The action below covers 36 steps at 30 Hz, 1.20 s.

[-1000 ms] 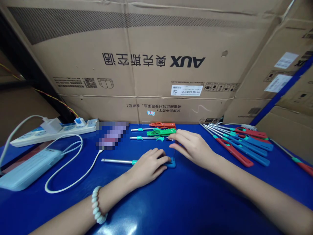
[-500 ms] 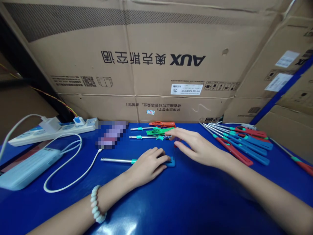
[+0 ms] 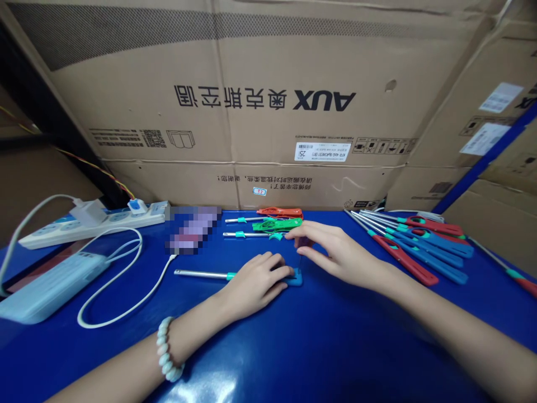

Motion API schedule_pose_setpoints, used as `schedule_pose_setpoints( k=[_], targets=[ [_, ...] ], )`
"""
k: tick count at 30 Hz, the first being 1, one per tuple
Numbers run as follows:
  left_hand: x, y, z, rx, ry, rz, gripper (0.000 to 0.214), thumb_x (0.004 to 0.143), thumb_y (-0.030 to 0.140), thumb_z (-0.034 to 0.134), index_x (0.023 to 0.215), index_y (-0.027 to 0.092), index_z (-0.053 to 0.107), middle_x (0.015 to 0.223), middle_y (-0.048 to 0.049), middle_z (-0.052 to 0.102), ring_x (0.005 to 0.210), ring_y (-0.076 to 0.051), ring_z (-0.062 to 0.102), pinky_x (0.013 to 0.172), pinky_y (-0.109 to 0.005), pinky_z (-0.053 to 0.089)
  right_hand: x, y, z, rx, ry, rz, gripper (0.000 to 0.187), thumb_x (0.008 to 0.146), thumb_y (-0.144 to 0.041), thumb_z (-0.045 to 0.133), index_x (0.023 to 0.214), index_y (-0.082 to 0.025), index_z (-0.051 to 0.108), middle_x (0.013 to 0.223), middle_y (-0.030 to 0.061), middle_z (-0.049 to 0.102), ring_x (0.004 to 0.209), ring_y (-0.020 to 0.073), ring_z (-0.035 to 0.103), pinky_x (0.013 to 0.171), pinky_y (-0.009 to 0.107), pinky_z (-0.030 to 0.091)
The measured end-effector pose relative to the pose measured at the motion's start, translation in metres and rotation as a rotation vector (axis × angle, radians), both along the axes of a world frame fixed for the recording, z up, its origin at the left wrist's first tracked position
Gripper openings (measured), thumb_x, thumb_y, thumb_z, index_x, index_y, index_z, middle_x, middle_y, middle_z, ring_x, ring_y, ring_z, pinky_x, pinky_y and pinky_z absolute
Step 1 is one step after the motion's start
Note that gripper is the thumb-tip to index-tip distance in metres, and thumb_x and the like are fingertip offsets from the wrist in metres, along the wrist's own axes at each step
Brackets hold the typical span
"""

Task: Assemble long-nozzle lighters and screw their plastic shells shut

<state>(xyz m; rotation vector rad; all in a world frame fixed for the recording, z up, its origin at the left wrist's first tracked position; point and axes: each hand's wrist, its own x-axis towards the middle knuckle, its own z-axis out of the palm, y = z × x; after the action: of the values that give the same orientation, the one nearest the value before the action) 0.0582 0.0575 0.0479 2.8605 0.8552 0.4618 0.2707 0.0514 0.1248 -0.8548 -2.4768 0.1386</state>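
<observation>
My left hand [image 3: 255,281] lies curled over the blue handle of a long-nosed lighter [image 3: 201,275] on the blue table [image 3: 319,347]. Its metal tube points left and the end of the handle [image 3: 297,278] shows past my fingers. My right hand [image 3: 335,253] reaches in from the right with its fingers stretched out and nothing in them. Its fingertips are beside the handle ends of a small group of lighters: a red one [image 3: 280,212], a green one [image 3: 277,225] and another below it [image 3: 251,234].
A pile of several red and blue lighters [image 3: 413,243] lies at the right. At the left are a white power strip [image 3: 90,223], a pale power bank [image 3: 50,285] and a looped white cable [image 3: 121,296]. Big cardboard boxes [image 3: 260,101] wall off the back.
My right hand has slid a little to the left, and its fingertips now lie by the green lighter's handle end. My left hand stays on the blue lighter.
</observation>
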Motion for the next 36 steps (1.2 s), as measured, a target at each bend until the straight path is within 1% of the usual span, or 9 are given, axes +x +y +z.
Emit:
schedule_pose_setpoints(
  k=[4,9,14,20,23,26,29,31,36],
  targets=[
    [0.0001,0.0003,0.0002,-0.001,0.011,0.001,0.022,0.094,0.025,0.044,0.114,0.024,0.055,0.106,-0.0057,0.054,0.096,-0.021,0.053,0.094,-0.041,0.041,-0.0008,0.0014,-0.0045,0.147,-0.096,-0.108,0.018,0.093,-0.028,0.049,0.096,-0.013,0.057,0.092,0.0118,0.063,0.084,0.0235,0.063,0.072,0.035,0.051],
    [0.0002,-0.0011,0.0014,0.002,0.008,0.000,0.022,0.094,0.025,0.045,0.114,0.023,0.055,0.105,-0.0057,0.054,0.096,-0.021,0.053,0.093,-0.039,0.042,0.0002,0.0002,0.0015,-0.029,-0.021,0.008,0.026,0.095,-0.015,0.040,0.119,-0.018,0.050,0.106,0.0082,0.064,0.097,0.0170,0.061,0.084,0.030,0.050],
    [0.0001,-0.0008,0.0019,0.007,-0.002,-0.003,0.022,0.094,0.024,0.046,0.113,0.024,0.055,0.105,-0.0055,0.054,0.095,-0.021,0.053,0.092,-0.039,0.042,0.0005,0.0023,-0.0024,0.136,-0.073,-0.061,0.019,0.093,-0.029,0.048,0.100,-0.014,0.058,0.094,0.0115,0.065,0.086,0.0229,0.064,0.075,0.035,0.052],
    [0.0002,-0.0001,0.0010,0.010,-0.005,-0.006,0.022,0.094,0.025,0.044,0.113,0.024,0.055,0.104,-0.0053,0.054,0.095,-0.020,0.053,0.091,-0.037,0.042,0.0021,-0.0002,0.0033,-0.063,-0.034,0.034,0.028,0.093,-0.014,0.042,0.119,-0.018,0.051,0.108,0.0078,0.064,0.099,0.0170,0.061,0.086,0.031,0.049],
    [0.0004,-0.0003,0.0014,0.011,0.009,-0.004,0.022,0.095,0.026,0.043,0.113,0.024,0.055,0.105,-0.0055,0.054,0.095,-0.020,0.053,0.091,-0.037,0.042,0.0011,0.0019,-0.0019,0.064,-0.064,-0.052,0.016,0.093,-0.024,0.047,0.099,-0.015,0.058,0.091,0.0088,0.066,0.083,0.0197,0.064,0.074,0.032,0.052],
    [0.0004,-0.0005,0.0018,0.014,0.014,0.001,0.022,0.095,0.026,0.043,0.113,0.024,0.055,0.105,-0.0058,0.054,0.094,-0.020,0.053,0.090,-0.038,0.043,0.0010,0.0029,-0.0035,0.169,-0.095,-0.104,0.023,0.094,-0.032,0.046,0.096,-0.013,0.060,0.094,0.0124,0.066,0.088,0.0246,0.064,0.077,0.037,0.051],
    [0.0003,-0.0006,0.0019,0.013,0.006,0.000,0.022,0.095,0.026,0.043,0.113,0.023,0.055,0.104,-0.0058,0.054,0.094,-0.020,0.053,0.088,-0.036,0.044,0.0030,0.0010,0.0019,0.036,-0.069,-0.024,0.026,0.095,-0.021,0.042,0.117,-0.016,0.054,0.113,0.0108,0.064,0.106,0.0213,0.060,0.090,0.036,0.048],
    [0.0001,-0.0007,0.0017,0.015,0.000,-0.003,0.022,0.095,0.026,0.043,0.113,0.023,0.055,0.104,-0.0056,0.054,0.094,-0.020,0.053,0.088,-0.036,0.044,0.0040,0.0004,0.0037,-0.036,-0.047,0.010,0.027,0.094,-0.017,0.042,0.119,-0.018,0.054,0.109,0.0081,0.066,0.101,0.0175,0.062,0.088,0.031,0.049],
    [0.0000,-0.0009,0.0013,0.020,-0.010,0.000,0.021,0.095,0.026,0.044,0.112,0.024,0.056,0.104,-0.0054,0.054,0.094,-0.020,0.053,0.090,-0.037,0.043,0.0029,0.0027,-0.0025,0.138,-0.033,-0.031,0.021,0.092,-0.030,0.051,0.101,-0.014,0.062,0.093,0.0106,0.069,0.087,0.0227,0.066,0.079,0.036,0.052]
  ],
)
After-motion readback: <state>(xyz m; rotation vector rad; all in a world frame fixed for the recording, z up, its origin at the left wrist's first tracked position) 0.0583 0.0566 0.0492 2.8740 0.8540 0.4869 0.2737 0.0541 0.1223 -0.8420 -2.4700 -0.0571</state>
